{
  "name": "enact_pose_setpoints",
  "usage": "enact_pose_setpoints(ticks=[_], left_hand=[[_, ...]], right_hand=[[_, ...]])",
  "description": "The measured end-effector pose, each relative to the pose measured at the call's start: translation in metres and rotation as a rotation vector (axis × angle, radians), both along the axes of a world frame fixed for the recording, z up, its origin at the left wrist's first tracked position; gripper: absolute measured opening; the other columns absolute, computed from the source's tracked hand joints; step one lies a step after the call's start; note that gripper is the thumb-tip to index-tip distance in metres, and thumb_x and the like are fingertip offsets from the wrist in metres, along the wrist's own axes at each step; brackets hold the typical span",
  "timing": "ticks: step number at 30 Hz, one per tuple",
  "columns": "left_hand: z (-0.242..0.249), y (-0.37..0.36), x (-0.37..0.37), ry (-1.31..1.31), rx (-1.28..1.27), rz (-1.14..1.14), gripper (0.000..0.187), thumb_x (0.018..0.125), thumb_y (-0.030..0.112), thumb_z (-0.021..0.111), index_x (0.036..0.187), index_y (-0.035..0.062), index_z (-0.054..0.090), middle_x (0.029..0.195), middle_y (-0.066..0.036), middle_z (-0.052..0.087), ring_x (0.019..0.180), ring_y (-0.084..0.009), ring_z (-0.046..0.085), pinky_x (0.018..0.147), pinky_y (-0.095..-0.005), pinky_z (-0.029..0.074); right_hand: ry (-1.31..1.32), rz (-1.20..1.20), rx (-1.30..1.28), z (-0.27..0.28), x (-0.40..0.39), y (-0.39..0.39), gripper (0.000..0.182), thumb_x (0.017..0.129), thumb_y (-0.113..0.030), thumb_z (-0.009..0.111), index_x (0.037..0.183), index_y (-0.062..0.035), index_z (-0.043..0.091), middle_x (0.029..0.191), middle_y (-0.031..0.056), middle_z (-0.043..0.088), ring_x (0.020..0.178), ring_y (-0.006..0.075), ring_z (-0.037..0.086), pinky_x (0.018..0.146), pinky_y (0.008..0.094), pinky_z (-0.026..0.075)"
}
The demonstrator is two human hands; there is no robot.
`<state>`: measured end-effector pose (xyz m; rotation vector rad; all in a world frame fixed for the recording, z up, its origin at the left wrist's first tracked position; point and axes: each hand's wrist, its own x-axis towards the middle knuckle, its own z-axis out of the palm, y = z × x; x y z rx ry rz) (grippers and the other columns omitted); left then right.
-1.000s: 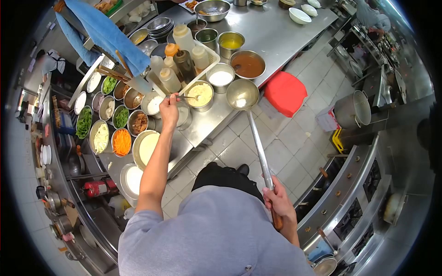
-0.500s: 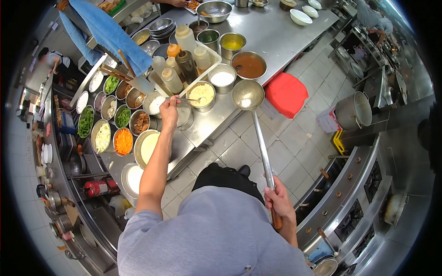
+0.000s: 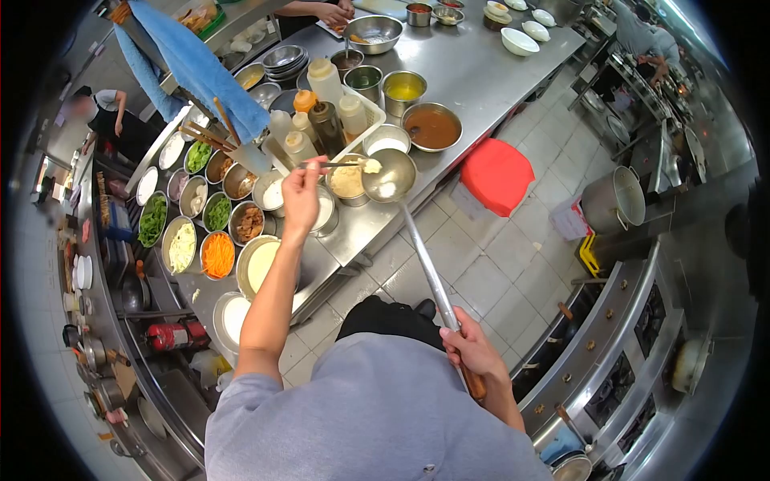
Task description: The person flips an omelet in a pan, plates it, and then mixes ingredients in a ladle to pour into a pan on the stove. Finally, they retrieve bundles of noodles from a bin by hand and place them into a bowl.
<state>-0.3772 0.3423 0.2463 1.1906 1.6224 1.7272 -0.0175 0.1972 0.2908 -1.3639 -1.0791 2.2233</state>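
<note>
My left hand (image 3: pixel 301 196) is closed around the handle of a spoon (image 3: pixel 337 165). On the spoon's tip sits a lump of pale yellow minced food (image 3: pixel 372 166), just over the rim of a long-handled ladle (image 3: pixel 393 183). My right hand (image 3: pixel 477 351) grips the ladle low down by its wooden handle (image 3: pixel 475 385). A small white patch shows in the ladle's bowl. Directly below the spoon is a steel container of pale yellow minced food (image 3: pixel 347 183). Close by stand a pot of white powder (image 3: pixel 385 138) and a pot of brown sauce (image 3: pixel 433 127).
Squeeze bottles (image 3: pixel 324 80) stand in a white basket behind the pots. Tubs of shredded carrot (image 3: pixel 218 255) and other ingredients line the left. A red-covered bin (image 3: pixel 497 176) stands beside the counter. Another person's hands (image 3: pixel 335 14) are at the far side. Stove burners (image 3: pixel 613 377) are at right.
The spoon has come up out of the minced-food container with a lump on it and moved right. The ladle has swung left, its bowl now beside that container under the spoon's tip.
</note>
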Motion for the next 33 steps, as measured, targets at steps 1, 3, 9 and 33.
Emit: enact_pose_setpoints(ticks=[1, 3, 9, 33], left_hand=[[0.012, -0.004, 0.011, 0.110, 0.069, -0.049, 0.027, 0.097, 0.022, 0.052, 0.099, -0.0003, 0.067, 0.086, -0.003, 0.065, 0.068, -0.0110, 0.048, 0.064, -0.0290, 0.041], [0.034, -0.014, 0.022, 0.438, 0.080, -0.030, 0.023, 0.095, 0.016, 0.052, 0.098, -0.0026, 0.065, 0.082, -0.010, 0.062, 0.073, -0.0213, 0.051, 0.070, -0.0351, 0.043], [-0.017, 0.003, 0.003, 0.771, 0.070, 0.131, 0.019, 0.091, 0.011, 0.052, 0.091, -0.0040, 0.064, 0.081, -0.017, 0.059, 0.079, -0.0345, 0.052, 0.075, -0.0422, 0.042], [0.002, 0.089, -0.020, 1.465, 0.165, -0.004, 0.059, 0.066, 0.020, 0.073, 0.121, 0.0114, 0.054, 0.112, -0.011, 0.055, 0.104, -0.0263, 0.053, 0.089, -0.0426, 0.039]], right_hand=[[0.006, 0.024, 0.016, -0.001, -0.003, 0.002, 0.040, 0.094, -0.016, 0.053, 0.131, -0.0079, 0.039, 0.065, -0.0022, 0.043, 0.046, 0.0054, 0.042, 0.041, 0.0216, 0.037], [-0.007, 0.048, 0.035, 0.000, -0.008, 0.005, 0.040, 0.094, -0.016, 0.053, 0.131, -0.0089, 0.039, 0.065, -0.0021, 0.043, 0.046, 0.0056, 0.041, 0.042, 0.0216, 0.036], [-0.039, -0.028, 0.039, -0.011, 0.001, 0.002, 0.038, 0.094, -0.014, 0.052, 0.130, -0.0095, 0.041, 0.062, -0.0023, 0.042, 0.045, 0.0058, 0.041, 0.041, 0.0220, 0.036], [0.165, -0.141, 0.011, 0.005, 0.012, 0.008, 0.039, 0.095, -0.011, 0.049, 0.133, -0.0074, 0.039, 0.063, -0.0009, 0.041, 0.044, 0.0072, 0.041, 0.041, 0.0233, 0.037]])
